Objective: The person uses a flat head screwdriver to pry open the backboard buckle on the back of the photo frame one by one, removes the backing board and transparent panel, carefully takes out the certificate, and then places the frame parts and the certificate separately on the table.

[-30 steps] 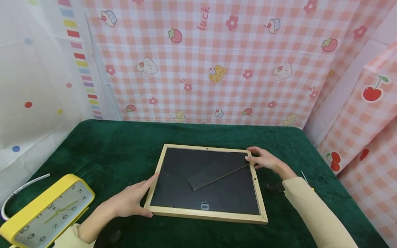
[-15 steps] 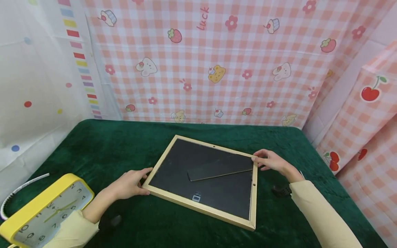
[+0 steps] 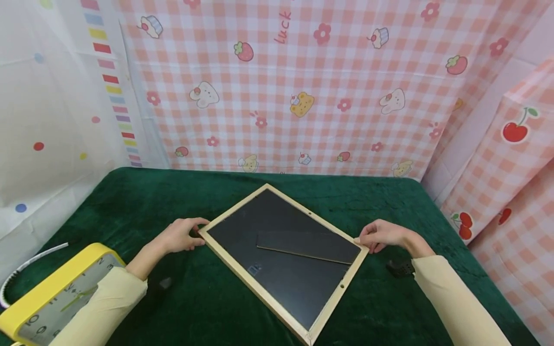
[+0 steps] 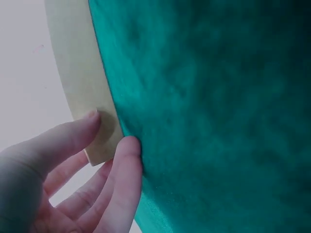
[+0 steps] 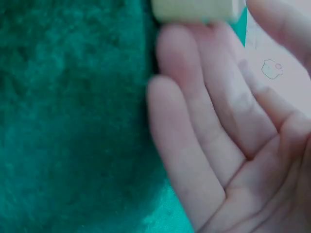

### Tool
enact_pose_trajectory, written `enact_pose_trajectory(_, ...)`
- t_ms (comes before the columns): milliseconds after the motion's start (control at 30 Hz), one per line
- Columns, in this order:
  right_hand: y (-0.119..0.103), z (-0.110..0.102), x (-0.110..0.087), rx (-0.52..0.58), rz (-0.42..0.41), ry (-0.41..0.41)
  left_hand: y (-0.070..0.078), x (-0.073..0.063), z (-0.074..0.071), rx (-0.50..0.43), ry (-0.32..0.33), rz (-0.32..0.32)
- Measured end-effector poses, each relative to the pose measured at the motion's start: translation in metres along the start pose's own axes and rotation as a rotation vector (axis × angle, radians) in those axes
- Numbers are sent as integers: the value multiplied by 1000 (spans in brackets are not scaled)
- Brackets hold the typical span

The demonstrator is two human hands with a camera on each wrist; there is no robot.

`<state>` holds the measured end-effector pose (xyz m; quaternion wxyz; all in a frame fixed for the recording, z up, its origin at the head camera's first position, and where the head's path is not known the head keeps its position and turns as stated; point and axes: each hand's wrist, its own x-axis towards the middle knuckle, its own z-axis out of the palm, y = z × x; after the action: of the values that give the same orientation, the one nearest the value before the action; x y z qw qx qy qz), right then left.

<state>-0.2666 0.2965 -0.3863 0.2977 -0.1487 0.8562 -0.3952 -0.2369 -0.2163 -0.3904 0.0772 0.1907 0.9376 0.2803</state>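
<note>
Turning clockwise since a second ago, the black-backed frame (image 3: 283,269) now sits cornerwise on or just above the tabletop (image 3: 151,197); left hand (image 3: 179,235) grip pinches its left corner, right hand (image 3: 383,235) grip its right; reorientation judged under way

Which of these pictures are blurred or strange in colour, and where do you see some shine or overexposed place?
Head view: mostly clear, faint sheen on the black backing of the wooden picture frame; left wrist view: green tablecloth looks teal, left side washed out; right wrist view: same teal cast, fingertips of the right hand and frame edge soft.
</note>
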Motion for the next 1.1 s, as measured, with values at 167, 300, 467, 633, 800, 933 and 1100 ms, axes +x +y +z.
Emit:
enact_pose_trajectory(167, -4, 9, -4, 14, 16, -133, -3, 15, -2, 2, 40, -41)
enact_pose_trajectory(300, -10, 19, -7, 7, 15, -214, -5, 28, 0, -62, 82, -102)
enact_pose_trajectory(467, -15, 31, -6, 19, -20, -271, -5, 35, 5, -189, 126, -142)
enact_pose_trajectory(633, -15, 30, 4, 102, -78, -135, 4, 21, 11, -247, 112, -138)
enact_pose_trajectory(800, -14, 31, 16, 153, -138, -42, 21, -5, 22, -247, 40, -48)
enact_pose_trajectory(933, -15, 37, 20, 138, -166, -67, 31, -13, 31, -181, 22, 12)
enact_pose_trajectory(1100, -19, 42, 20, 107, -172, -111, 31, -8, 34, -168, 11, 22)
